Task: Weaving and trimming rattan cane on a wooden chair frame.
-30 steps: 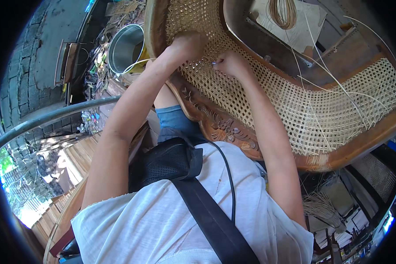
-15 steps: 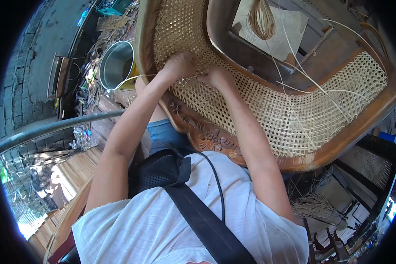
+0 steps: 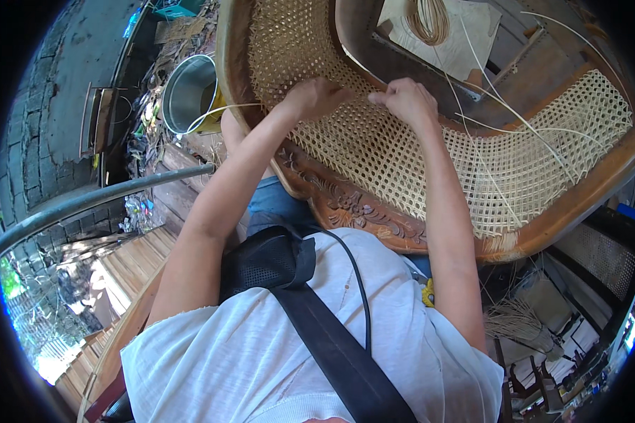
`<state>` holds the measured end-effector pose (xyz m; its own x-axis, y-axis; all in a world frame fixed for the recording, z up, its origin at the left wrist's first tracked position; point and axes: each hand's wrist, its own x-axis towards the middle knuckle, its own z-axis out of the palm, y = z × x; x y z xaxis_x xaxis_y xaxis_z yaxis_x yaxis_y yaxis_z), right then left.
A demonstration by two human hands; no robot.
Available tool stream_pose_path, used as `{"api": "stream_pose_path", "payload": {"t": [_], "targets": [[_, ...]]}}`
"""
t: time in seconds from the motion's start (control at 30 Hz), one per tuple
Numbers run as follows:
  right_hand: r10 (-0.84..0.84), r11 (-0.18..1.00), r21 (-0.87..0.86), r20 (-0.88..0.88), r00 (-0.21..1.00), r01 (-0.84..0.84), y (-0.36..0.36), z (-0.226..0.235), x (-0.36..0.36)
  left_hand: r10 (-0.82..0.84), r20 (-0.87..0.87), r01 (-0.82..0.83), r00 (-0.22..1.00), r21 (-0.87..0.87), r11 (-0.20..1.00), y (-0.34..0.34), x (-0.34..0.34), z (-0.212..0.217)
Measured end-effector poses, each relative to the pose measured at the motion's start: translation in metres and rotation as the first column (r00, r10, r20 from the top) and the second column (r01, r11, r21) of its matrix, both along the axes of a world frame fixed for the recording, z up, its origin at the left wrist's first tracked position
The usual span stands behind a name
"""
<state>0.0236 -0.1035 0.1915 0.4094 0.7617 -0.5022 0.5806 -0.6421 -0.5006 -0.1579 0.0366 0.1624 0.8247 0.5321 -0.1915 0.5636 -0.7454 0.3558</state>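
Observation:
A carved brown wooden furniture frame [image 3: 317, 190] lies before me, filled with woven cane webbing [image 3: 374, 158]. Above the webbing, near the frame's inner curved edge, my left hand [image 3: 316, 97] is closed, its fingertips pointing right. A short gap away, my right hand [image 3: 406, 100] is closed too, fingers curled and thumb toward the left hand. Whatever thin thing the fingers may pinch is too small to make out. A pale cane strand [image 3: 222, 111] loops out past the frame's left edge. Other loose strands [image 3: 522, 120] trail over the webbing's right part.
A metal bucket [image 3: 190, 83] stands on littered ground to the left, near a grey metal pipe [image 3: 113, 189]. A coil of cane [image 3: 428, 21] hangs at the far side by a pale sheet [image 3: 473, 39]. At lower right are a bundle of strands [image 3: 518, 321] and a dark chair [image 3: 600, 261].
My hands have moved apart. The right hand went right and slightly away from me toward the inner edge; the left shifted a little right. The view has shifted slightly.

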Motion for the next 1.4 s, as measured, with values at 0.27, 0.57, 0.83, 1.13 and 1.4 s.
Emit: {"api": "stream_pose_path", "payload": {"t": [0.27,0.57,0.83,1.13,1.4], "targets": [[0.032,0.997,0.077,-0.062,0.998,-0.027,0.024,-0.061,-0.037,0.069,0.047,-0.057,0.996,-0.225,0.973,0.015,-0.005,-0.002],[0.159,0.987,-0.004,-0.021,0.987,-0.159,0.039,-0.034,-0.070,0.009,0.020,-0.008,1.000,-0.041,0.999,0.023,-0.016,-0.010],[0.128,0.990,0.054,0.008,0.992,-0.128,0.039,-0.038,-0.085,0.052,0.027,-0.051,0.998,-0.051,0.997,0.017,-0.020,-0.006],[0.112,0.980,-0.138,-0.221,0.969,-0.145,0.054,-0.023,-0.045,0.029,-0.195,-0.029,0.980,0.005,1.000,0.014,0.006,0.008],[0.095,0.969,0.206,0.183,0.979,-0.133,0.013,-0.071,-0.045,0.102,-0.217,-0.065,0.971,0.171,0.983,0.000,-0.031,-0.036]]}}
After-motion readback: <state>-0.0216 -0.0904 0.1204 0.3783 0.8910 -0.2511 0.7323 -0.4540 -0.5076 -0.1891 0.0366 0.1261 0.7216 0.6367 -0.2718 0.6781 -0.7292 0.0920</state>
